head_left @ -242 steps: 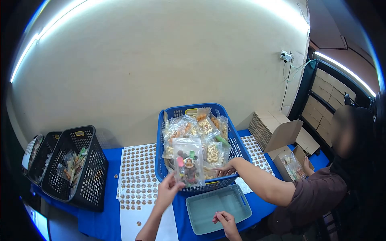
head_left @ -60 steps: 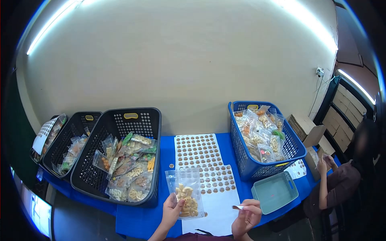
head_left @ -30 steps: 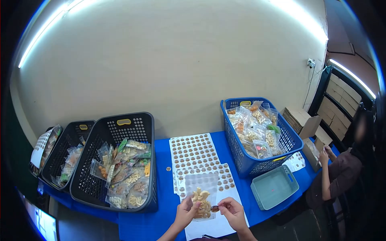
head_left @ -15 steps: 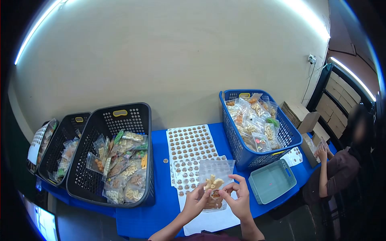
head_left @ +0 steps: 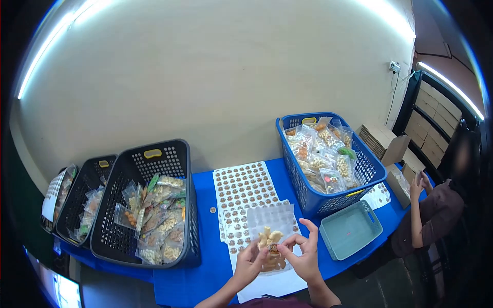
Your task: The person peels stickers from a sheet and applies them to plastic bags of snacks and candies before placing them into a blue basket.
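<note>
A clear zip bag of pale curled snacks [head_left: 270,218] is held in front of me over the sticker sheets. My left hand [head_left: 248,267] grips its left side, with the thumb across the front. The thumb and index finger of my right hand [head_left: 303,256] press at a round brown label [head_left: 275,250] on the bag's front. My right index fingertip area partly hides the label, and the other right fingers stick up. Beneath the bag lie white sheets of round brown stickers [head_left: 245,184]. One loose sticker [head_left: 212,210] rests on the blue tablecloth [head_left: 205,246] to their left.
Dark baskets [head_left: 191,215] with bagged snacks stand on the left. A blue basket [head_left: 328,203] full of snack bags is at the back right, with a green plastic tray [head_left: 351,231] before it. Far right, a co-worker [head_left: 434,215] holds something near cardboard boxes [head_left: 394,151].
My view has shifted slightly. Both hands keep the bag in nearly the same place, and my right index finger and thumb stay at the label. The co-worker's hands have risen a little.
</note>
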Demonstrator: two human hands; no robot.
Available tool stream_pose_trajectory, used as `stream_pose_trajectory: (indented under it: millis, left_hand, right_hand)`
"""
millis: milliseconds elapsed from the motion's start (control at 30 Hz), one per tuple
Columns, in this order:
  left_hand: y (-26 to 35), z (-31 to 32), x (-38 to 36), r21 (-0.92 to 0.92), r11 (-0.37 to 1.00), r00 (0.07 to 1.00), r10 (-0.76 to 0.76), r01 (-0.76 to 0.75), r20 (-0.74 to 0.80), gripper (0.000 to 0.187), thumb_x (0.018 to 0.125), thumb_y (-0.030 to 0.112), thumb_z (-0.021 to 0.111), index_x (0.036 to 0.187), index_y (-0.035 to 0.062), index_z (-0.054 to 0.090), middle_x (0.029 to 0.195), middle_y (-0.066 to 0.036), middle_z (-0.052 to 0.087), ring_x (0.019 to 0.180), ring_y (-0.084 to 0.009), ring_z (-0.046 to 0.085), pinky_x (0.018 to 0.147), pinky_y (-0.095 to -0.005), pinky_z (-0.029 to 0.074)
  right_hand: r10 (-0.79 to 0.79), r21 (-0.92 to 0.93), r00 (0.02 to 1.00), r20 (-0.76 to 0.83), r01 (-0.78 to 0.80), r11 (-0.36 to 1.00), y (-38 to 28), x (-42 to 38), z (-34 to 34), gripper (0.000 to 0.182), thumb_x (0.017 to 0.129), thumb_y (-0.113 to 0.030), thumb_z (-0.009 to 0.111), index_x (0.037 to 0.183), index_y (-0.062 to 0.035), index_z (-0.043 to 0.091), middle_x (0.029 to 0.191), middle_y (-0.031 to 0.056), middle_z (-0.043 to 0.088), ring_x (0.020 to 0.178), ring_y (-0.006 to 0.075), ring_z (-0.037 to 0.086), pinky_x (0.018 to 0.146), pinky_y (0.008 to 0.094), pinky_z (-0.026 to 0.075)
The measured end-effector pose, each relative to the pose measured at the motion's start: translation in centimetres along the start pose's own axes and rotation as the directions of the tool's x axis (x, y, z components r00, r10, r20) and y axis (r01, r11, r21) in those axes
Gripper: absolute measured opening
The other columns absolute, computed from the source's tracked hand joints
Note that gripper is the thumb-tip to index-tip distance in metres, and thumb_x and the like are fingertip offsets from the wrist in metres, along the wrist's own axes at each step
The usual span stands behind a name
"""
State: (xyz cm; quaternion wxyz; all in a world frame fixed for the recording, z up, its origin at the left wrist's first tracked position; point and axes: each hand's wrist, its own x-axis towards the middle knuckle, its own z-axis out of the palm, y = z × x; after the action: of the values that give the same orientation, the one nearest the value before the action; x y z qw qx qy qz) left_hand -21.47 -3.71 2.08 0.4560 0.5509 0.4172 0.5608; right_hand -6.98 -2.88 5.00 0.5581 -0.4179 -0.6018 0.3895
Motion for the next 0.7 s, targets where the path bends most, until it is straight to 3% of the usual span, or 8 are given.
stream_pose_trajectory:
  millis: [67,167,333,400,467,567,667,700]
  left_hand:
    - [0.2,0.5,-0.4,0.166,0.985,0.999,0.041,-0.039,-0.011,0.040,0.082,0.019,0.055,0.109,-0.0093,0.044,0.063,0.000,0.050,0.056,-0.0032,0.044,0.048,-0.0177,0.035]
    - [-0.1,1.6,0.2,0.074,0.997,1.000,0.023,-0.023,0.007,0.045,0.076,0.015,0.063,0.108,-0.0102,0.044,0.071,-0.004,0.055,0.064,-0.0055,0.050,0.052,-0.0185,0.039]
    - [-1.7,4.3,1.5,0.031,0.999,0.998,0.035,-0.034,-0.060,0.045,0.073,0.010,0.065,0.108,-0.0099,0.045,0.079,-0.008,0.058,0.071,-0.0090,0.054,0.058,-0.0198,0.043]
    - [-2.1,5.6,1.8,0.038,0.997,0.995,0.071,-0.068,-0.070,0.044,0.073,0.010,0.065,0.107,-0.0099,0.045,0.080,-0.009,0.059,0.071,-0.0093,0.054,0.059,-0.0201,0.043]
    - [-1.8,6.4,1.9,0.011,0.994,0.994,-0.112,0.112,-0.011,0.039,0.076,0.006,0.061,0.107,-0.0100,0.043,0.094,-0.012,0.056,0.084,-0.0119,0.054,0.069,-0.0214,0.044]
    - [-1.9,8.3,3.2,-0.112,0.984,0.990,-0.140,0.142,0.029,0.036,0.078,0.005,0.058,0.107,-0.0091,0.044,0.095,-0.009,0.056,0.084,-0.0095,0.053,0.068,-0.0203,0.043]
    - [-4.2,10.0,3.5,-0.072,0.981,0.983,-0.177,0.181,0.053,0.035,0.078,0.006,0.059,0.107,-0.0082,0.045,0.095,-0.008,0.056,0.083,-0.0094,0.054,0.067,-0.0203,0.044]
    - [-3.8,11.2,3.5,-0.236,0.943,0.972,-0.218,0.233,0.089,0.036,0.078,0.007,0.060,0.107,-0.0073,0.045,0.096,-0.008,0.055,0.082,-0.0089,0.054,0.067,-0.0204,0.044]
  right_hand:
    - [-0.011,-0.012,1.000,0.012,0.011,1.000,0.1,0.5,-0.5,0.033,0.069,-0.003,0.064,0.095,-0.0001,0.043,0.098,0.0072,0.040,0.058,0.0072,0.047,0.066,0.0219,0.038]
    - [-0.043,-0.075,0.997,0.069,0.048,0.996,1.0,0.8,-1.9,0.066,0.069,0.003,0.063,0.119,0.0012,0.019,0.065,0.0033,0.054,0.060,0.0073,0.048,0.060,0.0178,0.037]
    - [-0.005,0.020,0.999,0.034,0.005,1.000,-0.1,2.3,-3.8,0.062,0.069,0.001,0.063,0.117,0.0016,0.023,0.064,0.0024,0.053,0.058,0.0068,0.046,0.058,0.0170,0.036]
    - [-0.046,-0.223,0.999,0.026,0.051,0.973,0.1,2.5,-4.9,0.065,0.067,-0.002,0.066,0.117,-0.0013,0.025,0.064,0.0012,0.051,0.062,0.0069,0.046,0.062,0.0201,0.036]
    - [-0.111,-0.538,0.993,0.034,0.112,0.836,0.1,2.7,-6.3,0.065,0.065,-0.004,0.068,0.116,-0.0030,0.028,0.069,0.0024,0.051,0.067,0.0074,0.046,0.064,0.0221,0.036]
    - [-0.050,-0.343,0.984,-0.171,-0.012,0.939,1.8,3.2,-8.0,0.061,0.064,-0.007,0.070,0.113,-0.0048,0.034,0.081,0.0042,0.050,0.075,0.0097,0.047,0.071,0.0249,0.037]
    - [0.129,0.164,0.986,-0.109,-0.110,0.980,6.2,3.5,-9.0,0.058,0.064,-0.009,0.072,0.110,-0.0047,0.037,0.092,0.0055,0.048,0.084,0.0119,0.049,0.077,0.0255,0.039]
    - [0.207,0.244,0.978,0.032,-0.209,0.947,8.0,3.3,-9.8,0.054,0.066,-0.015,0.071,0.109,-0.0022,0.041,0.098,0.0081,0.052,0.094,0.0138,0.048,0.080,0.0267,0.038]
